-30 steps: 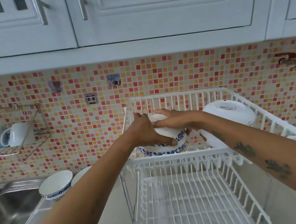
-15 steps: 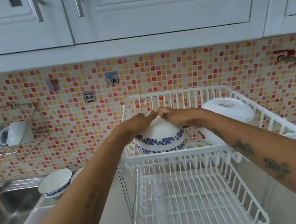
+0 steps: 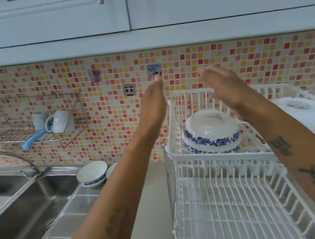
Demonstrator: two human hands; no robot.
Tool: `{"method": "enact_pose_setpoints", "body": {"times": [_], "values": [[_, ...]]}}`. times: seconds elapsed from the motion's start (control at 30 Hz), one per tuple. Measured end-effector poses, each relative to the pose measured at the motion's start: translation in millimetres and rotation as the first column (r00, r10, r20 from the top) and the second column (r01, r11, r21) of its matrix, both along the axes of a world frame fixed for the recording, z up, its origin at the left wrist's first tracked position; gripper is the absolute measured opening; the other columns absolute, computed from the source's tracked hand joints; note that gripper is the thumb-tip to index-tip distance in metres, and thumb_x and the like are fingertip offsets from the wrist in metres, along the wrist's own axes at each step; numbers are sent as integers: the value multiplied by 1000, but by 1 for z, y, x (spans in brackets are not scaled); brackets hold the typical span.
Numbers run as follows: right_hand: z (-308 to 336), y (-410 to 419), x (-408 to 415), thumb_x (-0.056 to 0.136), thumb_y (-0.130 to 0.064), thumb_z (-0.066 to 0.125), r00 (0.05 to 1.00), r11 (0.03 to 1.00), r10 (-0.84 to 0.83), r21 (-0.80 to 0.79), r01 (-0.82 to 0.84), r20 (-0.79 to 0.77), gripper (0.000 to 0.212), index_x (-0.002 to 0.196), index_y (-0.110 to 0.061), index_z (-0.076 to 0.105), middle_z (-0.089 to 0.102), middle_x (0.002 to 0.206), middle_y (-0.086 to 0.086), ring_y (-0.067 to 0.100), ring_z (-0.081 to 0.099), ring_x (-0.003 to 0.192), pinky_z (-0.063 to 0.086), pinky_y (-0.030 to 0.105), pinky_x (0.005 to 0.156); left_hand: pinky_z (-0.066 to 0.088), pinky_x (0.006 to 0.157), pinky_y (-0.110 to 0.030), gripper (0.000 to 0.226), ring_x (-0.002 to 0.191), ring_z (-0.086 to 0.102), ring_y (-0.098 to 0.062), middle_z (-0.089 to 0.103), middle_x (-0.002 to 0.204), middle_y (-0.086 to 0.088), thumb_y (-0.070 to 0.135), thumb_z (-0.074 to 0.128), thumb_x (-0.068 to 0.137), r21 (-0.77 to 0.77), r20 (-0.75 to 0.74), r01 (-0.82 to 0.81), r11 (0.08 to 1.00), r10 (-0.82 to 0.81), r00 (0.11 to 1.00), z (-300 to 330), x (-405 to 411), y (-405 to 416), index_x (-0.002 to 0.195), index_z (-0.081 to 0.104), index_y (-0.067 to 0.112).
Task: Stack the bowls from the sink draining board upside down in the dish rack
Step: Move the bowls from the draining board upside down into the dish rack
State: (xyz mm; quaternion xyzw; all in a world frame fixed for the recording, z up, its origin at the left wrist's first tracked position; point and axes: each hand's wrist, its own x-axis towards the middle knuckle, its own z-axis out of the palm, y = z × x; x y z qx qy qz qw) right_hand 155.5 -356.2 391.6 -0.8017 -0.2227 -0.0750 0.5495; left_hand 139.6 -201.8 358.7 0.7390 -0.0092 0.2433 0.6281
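Note:
A stack of white bowls with blue flower bands [image 3: 211,132] sits upside down in the upper tier of the white dish rack [image 3: 218,161]. My left hand [image 3: 153,101] hovers above and to the left of the stack, open and flat. My right hand [image 3: 224,88] is raised above the stack, fingers spread, holding nothing. Two more blue-rimmed bowls stand upright on the draining board [image 3: 73,214]: one in full view [image 3: 92,174], the other [image 3: 111,170] mostly hidden behind my left forearm.
A large white lidded dish [image 3: 306,117] lies in the rack's right side. The lower rack tier [image 3: 237,215] holds nothing. The steel sink [image 3: 15,214] and tap [image 3: 7,157] are at left. A wire wall shelf with a mug [image 3: 61,122] hangs on the mosaic tiles.
Both hands have let go of the upturned bowl and lifted off it, spreading apart. The view has swung left, so the sink shows more.

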Motion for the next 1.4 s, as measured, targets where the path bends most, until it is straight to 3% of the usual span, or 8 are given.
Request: {"method": "enact_pose_setpoints", "body": {"times": [0.23,0.57,0.77,0.87,0.97,1.13,1.27,1.4], "values": [[-9,109,-27,103,-41,25,983,912,182,381,-154,-39,45,124,-18,57,60,132,7,21,58,120,45,42,104,47,104,-42,48,115,62,-19,69,111,-4,43,28,105,-509,-6,-125,851,142,990,-21,-20,109,93,66,16],[-105,252,11,101,-52,18,899,895,239,442,-58,-366,63,131,-10,54,59,133,9,22,56,122,42,39,101,48,99,-37,47,108,64,-23,70,95,-2,38,29,105,-574,-246,-319,754,213,946,-109,0,220,85,65,15],[-194,296,65,101,-51,24,841,897,125,422,130,-526,59,120,-6,59,57,87,-4,6,50,73,34,22,60,48,100,-39,46,102,63,-21,69,95,-4,35,30,104,-600,-361,-369,710,171,917,-176,34,262,81,64,15],[-230,307,86,101,-49,28,798,901,80,386,198,-597,50,108,-13,62,60,86,-1,13,55,76,41,27,68,48,90,-34,45,99,62,-21,68,91,-1,40,33,104,-619,-430,-412,669,150,890,-215,51,276,80,63,16],[-263,315,102,102,-47,26,779,913,60,350,210,-624,57,131,-6,54,61,126,12,27,58,115,45,41,94,44,99,-37,47,106,63,-23,69,102,-5,46,36,101,-629,-503,-465,623,130,855,-251,66,286,78,64,16],[-309,331,125,101,-44,34,771,925,-48,264,275,-634,50,130,-8,53,55,136,12,27,53,123,41,41,101,45,106,-39,45,108,60,-24,63,117,-8,47,44,98,-623,-598,-568,538,140,789,-291,98,300,114,62,9],[-340,340,148,99,-41,38,789,935,-156,169,312,-594,36,122,-18,54,57,120,1,20,54,115,43,40,99,44,96,-33,42,102,52,-20,53,112,-3,31,51,99,-623,-610,-605,496,176,773,-315,116,302,135,50,10],[-361,347,170,98,-39,42,800,935,-187,146,323,-571,32,120,-20,55,53,113,-3,19,53,109,43,39,97,44,94,-32,42,119,55,-23,58,131,-1,25,51,100,-674,-576,-544,499,106,811,-346,136,297,140,50,11]]}}
